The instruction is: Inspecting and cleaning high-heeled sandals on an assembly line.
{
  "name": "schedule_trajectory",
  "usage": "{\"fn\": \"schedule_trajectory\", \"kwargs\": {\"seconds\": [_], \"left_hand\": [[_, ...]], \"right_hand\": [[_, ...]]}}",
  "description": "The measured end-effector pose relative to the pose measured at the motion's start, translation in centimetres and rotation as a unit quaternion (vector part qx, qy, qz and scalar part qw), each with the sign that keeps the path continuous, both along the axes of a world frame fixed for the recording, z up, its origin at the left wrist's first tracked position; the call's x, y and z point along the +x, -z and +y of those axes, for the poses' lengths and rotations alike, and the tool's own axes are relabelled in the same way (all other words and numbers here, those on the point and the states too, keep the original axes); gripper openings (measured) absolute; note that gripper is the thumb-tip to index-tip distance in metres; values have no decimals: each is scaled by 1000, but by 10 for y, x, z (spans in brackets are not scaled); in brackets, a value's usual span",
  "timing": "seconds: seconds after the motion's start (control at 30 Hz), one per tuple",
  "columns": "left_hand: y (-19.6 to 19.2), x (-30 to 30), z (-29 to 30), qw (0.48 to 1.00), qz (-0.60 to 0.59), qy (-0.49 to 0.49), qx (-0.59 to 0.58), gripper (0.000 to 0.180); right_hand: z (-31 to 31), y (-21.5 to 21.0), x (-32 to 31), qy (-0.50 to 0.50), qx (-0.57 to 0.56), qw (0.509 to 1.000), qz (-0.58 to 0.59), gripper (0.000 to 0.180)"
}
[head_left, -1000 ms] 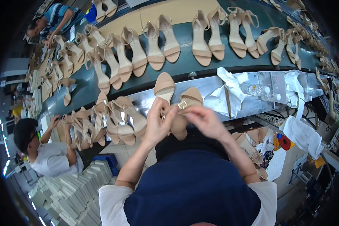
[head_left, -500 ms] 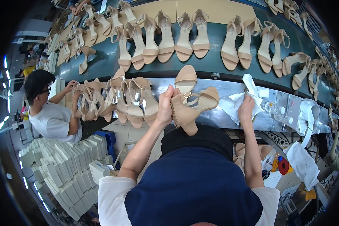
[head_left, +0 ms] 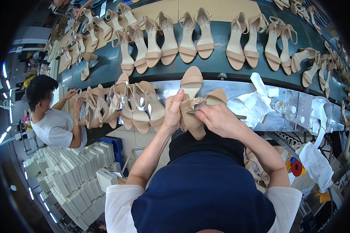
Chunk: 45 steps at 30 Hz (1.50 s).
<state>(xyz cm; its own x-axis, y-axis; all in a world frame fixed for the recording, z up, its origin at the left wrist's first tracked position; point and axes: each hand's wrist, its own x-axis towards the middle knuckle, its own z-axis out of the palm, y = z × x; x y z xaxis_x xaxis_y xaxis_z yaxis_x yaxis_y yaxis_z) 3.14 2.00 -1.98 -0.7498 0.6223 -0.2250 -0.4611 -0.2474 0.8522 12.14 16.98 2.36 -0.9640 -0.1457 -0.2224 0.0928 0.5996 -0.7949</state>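
Observation:
My left hand (head_left: 174,110) is closed round the heel end of a beige high-heeled sandal (head_left: 195,130), held above my lap with its block heel pointing down. The sandal's ankle strap has a gold buckle (head_left: 198,100). Over that strap, my right hand (head_left: 220,118) pinches a slim dark stick-like tool (head_left: 240,117), whose shaft sticks out past the palm. The tool's exact kind cannot be made out, and its tip is near the strap. Just beyond, a second beige sandal (head_left: 191,81) lies on the metal ledge (head_left: 167,86), its toe away from me.
More sandals (head_left: 138,108) crowd the ledge at left, beside a co-worker (head_left: 52,118). White cloth (head_left: 245,108) and clear bottles (head_left: 289,110) occupy the right. Rows of sandals (head_left: 188,37) stand on the dark green belt (head_left: 221,35). White boxes (head_left: 76,178) are stacked at lower left.
My right hand has come left from beside the white cloth to the held sandal's strap, bringing the slim tool. My left hand keeps its hold on the sandal.

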Motion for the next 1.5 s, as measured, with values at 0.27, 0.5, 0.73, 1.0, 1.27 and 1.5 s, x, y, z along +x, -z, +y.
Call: {"fn": "schedule_trajectory", "kwargs": {"seconds": [0.27, 0.5, 0.73, 1.0, 1.27, 1.5], "left_hand": [[9, 1, 0, 999, 35, 19, -13, 50], [1, 1, 2, 1000, 5, 19, -9, 50], [2, 1, 5, 1000, 8, 19, -5, 51], [4, 4, 4, 996, 25, -28, -78, 47], [5, 0, 1, 999, -38, -30, -20, 46], [9, 2, 1, 999, -10, -18, -24, 45]], "right_hand": [[0, 13, -7, -5, -47, 999, -19, 41], [4, 13, -12, -36, -54, 998, -14, 42], [6, 12, -13, -48, -64, 997, -11, 42], [-18, 6, -4, 6, 109, 994, 14, 37], [1, 10, -5, -8, -41, 999, 15, 37], [-6, 6, -13, -16, 5, 1000, -24, 41]]}}
